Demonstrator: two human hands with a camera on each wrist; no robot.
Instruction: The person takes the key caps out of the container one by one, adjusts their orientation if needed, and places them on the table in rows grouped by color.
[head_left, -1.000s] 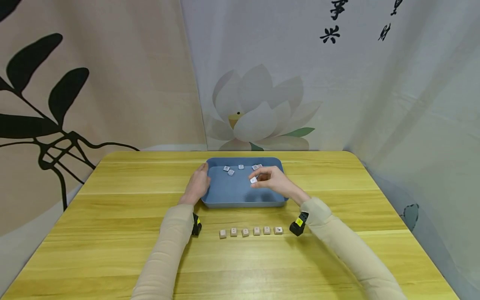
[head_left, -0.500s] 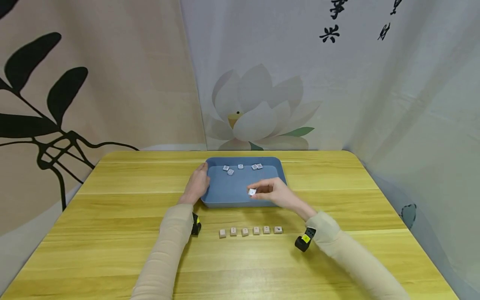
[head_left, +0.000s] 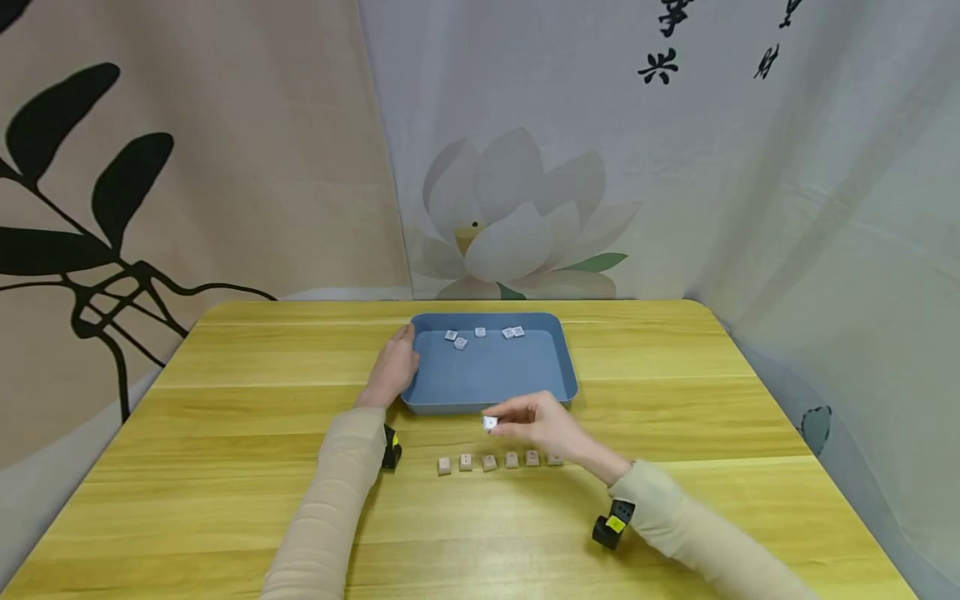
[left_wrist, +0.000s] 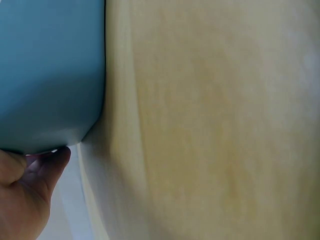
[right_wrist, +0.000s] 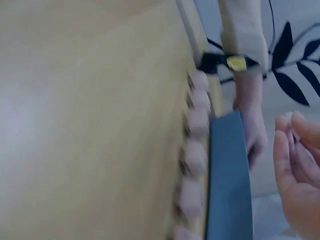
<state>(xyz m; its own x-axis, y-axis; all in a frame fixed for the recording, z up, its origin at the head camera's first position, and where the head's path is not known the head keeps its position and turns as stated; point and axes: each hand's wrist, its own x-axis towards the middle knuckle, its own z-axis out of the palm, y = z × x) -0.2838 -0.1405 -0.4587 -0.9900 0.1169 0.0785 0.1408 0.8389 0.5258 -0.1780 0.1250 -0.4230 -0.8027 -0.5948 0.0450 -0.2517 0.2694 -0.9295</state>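
Six keycaps in the row (head_left: 512, 460) on the wooden table (head_left: 225, 467), between the tray's near edge and the table's near edge. Five keycaps in the blue tray (head_left: 498, 375), along its far edge: two toward the far-left corner, one mid-edge (head_left: 480, 332), two side by side right of it. One keycap (head_left: 490, 423) pinched by the right hand (head_left: 542, 423), raised just off the tray's near edge. Left hand (head_left: 392, 365) grips the tray's left edge.

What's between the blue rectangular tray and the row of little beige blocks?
In the head view: a strip of yellow wooden tabletop, with the right hand pinching a small white block above it.
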